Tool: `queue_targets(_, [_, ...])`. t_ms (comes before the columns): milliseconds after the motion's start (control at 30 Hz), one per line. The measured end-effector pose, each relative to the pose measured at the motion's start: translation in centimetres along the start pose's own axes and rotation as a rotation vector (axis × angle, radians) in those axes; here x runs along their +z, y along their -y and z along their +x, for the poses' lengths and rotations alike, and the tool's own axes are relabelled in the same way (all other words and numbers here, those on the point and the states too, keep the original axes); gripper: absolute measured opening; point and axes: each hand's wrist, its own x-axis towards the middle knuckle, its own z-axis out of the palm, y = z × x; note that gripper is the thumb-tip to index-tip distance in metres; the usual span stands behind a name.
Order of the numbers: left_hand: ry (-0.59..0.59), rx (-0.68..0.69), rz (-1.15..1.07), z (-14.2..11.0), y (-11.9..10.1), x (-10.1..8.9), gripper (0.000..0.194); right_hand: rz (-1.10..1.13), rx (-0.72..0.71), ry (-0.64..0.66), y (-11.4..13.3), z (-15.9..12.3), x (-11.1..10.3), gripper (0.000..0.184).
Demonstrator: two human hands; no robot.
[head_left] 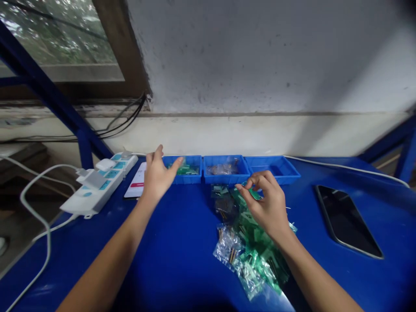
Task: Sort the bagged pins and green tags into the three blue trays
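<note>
My left hand (159, 175) is open, thumb and fingers spread, at the left end of the left blue bin (185, 178). Green packets (188, 169) lie inside that bin. My right hand (268, 201) is closed in a pinch on a small green plastic packet (255, 193), just in front of the right blue bin (274, 175). Beneath that hand spreads a pile of green plastic packets (256, 236). Clear bags (227, 245) with thin brown and dark pieces lie along the pile's left side. Clear packets (225, 168) fill part of the middle blue bin (227, 178).
A white power strip (110, 184) with plugs and cables lies on the left of the blue table (175, 251). Behind my left hand is a phone with a lit screen (136, 182). Another, dark phone (347, 221) rests at the right. The wall (243, 134) closes off the back.
</note>
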Motion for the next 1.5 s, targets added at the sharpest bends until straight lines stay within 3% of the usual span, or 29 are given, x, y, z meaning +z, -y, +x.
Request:
queue_targets(67, [0.011,0.172,0.038,-2.4,-0.7,0.8,0.044,-0.011,0.022,-0.014,-0.1,0.1,0.0,0.021])
queue_targets(133, [0.283,0.386,0.030,-5.0,-1.5,1.8,0.019,-0.013,0.053,-0.022,-0.3,0.0,0.1,0.031])
queue_targets(200, [0.508,0.521,0.118,-6.7,-2.2,2.7,0.019,-0.019,0.080,0.005,-0.5,-0.1,0.3,0.035])
queue_targets(267, [0.611,0.571,0.243,-7.4,-2.7,3.4,0.024,-0.037,0.097,0.083,-0.8,-0.1,0.5,0.034])
queue_targets(333, [0.610,0.562,0.340,-7.4,-2.8,3.6,0.024,-0.053,0.110,0.168,-0.9,-0.2,0.7,0.031])
queue_targets(433, [0.496,0.504,0.363,-7.4,-2.6,3.3,0.017,-0.042,0.136,0.262,-0.6,-0.3,0.8,0.027])
queue_targets(567, [0.265,0.468,0.134,-8.0,-2.3,2.1,0.014,0.052,0.304,0.412,0.3,-0.5,0.8,0.037])
queue_targets(700, [0.191,0.646,-0.152,-8.7,-2.6,1.0,0.016,0.375,0.654,0.529,0.8,-0.6,1.1,0.050])
queue_targets(800, [0.280,0.781,-0.253,-9.1,-3.3,0.5,0.024,0.524,0.771,0.519,0.9,-0.7,1.3,0.047])
queue_targets(900, [0.450,0.708,-0.343,-9.3,-4.0,0.3,0.019,0.519,0.662,0.426,0.9,-0.9,1.5,0.034])
queue_targets(967, [0.589,0.469,-0.424,-9.2,-4.2,0.3,0.016,0.418,0.488,0.326,1.0,-1.2,1.4,0.022])
queue_targets(1033, [0.725,0.142,-0.546,-9.0,-4.3,0.3,0.027,0.308,0.261,0.253,1.3,-1.4,1.2,0.012])
queue_targets(1133, [0.836,-0.256,-0.810,-8.8,-4.1,0.6,0.044,0.225,-0.090,0.283,1.7,-1.6,0.9,0.013])
queue_targets(1200, [0.827,-0.380,-0.959,-8.7,-3.9,0.8,0.039,0.160,-0.235,0.348,1.8,-1.7,0.9,0.018])
queue_targets(1267, [0.748,-0.386,-0.993,-8.6,-3.8,0.9,0.029,0.064,-0.274,0.391,1.8,-1.7,1.0,0.025])
queue_targets(1333, [0.633,-0.293,-0.887,-8.5,-3.7,0.7,0.021,-0.018,-0.226,0.410,1.6,-1.8,1.1,0.029])
queue_targets(1400, [0.518,-0.103,-0.704,-8.5,-3.6,0.5,0.018,-0.040,-0.116,0.399,1.6,-1.8,1.2,0.032])
queue_targets(1500, [0.427,0.263,-0.467,-8.9,-3.6,0.4,0.025,0.107,0.093,0.432,1.7,-1.5,1.1,0.030])
